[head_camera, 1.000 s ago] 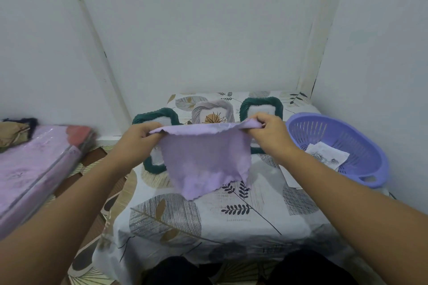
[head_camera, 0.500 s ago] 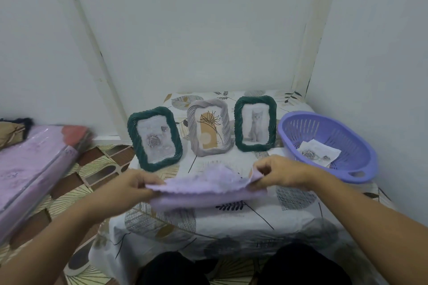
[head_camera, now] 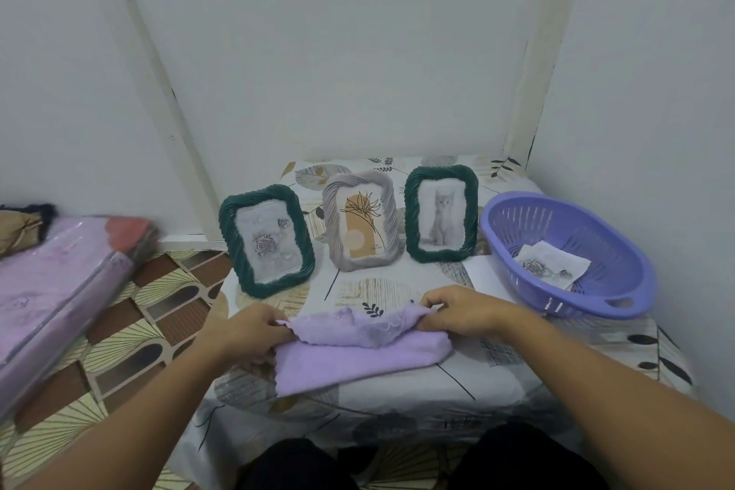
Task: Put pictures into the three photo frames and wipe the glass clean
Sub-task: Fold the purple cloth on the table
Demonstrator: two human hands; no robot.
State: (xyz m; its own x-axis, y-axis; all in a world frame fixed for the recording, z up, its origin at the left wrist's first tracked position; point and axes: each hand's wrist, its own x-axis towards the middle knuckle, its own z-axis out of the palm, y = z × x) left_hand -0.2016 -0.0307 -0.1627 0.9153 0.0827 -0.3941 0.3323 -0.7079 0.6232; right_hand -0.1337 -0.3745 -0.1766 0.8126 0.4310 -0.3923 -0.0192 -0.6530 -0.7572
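On the small table [head_camera: 517, 382], covered with a leaf-print cloth, a folded lilac wiping cloth [head_camera: 358, 354] is lying near the 6 o'clock edge and is being held at both ends. Its 9 o'clock end is being pinched by the left hand [head_camera: 250, 334], whose fingers are curled round the upper layer, and its 3 o'clock end is being pinched by the right hand [head_camera: 461, 310], with fingertips closed on a gathered corner. The upper layer is being kept bunched between the 2 hands, while the lower layer is resting flat on the table. Toward 12 o'clock from the cloth, 3 photo frames are standing upright in a row, apart from it. At 11 o'clock, a dark green frame [head_camera: 267, 241] with a picture of roses is being shown, tilted slightly. At 12 o'clock, just beside it, a grey frame [head_camera: 361, 220] with a line drawing of a plant is standing. At 1 o'clock, a second green frame [head_camera: 440, 213] with a picture of a kitten is standing. At 2 o'clock, a lilac plastic basket [head_camera: 620, 290] is sitting near the table's edge, and a loose printed picture [head_camera: 551, 265] with roses is lying inside it. Well apart at 9 o'clock, off the table, a pink wrapped bundle [head_camera: 51, 282] is resting on the patterned floor [head_camera: 131, 346].
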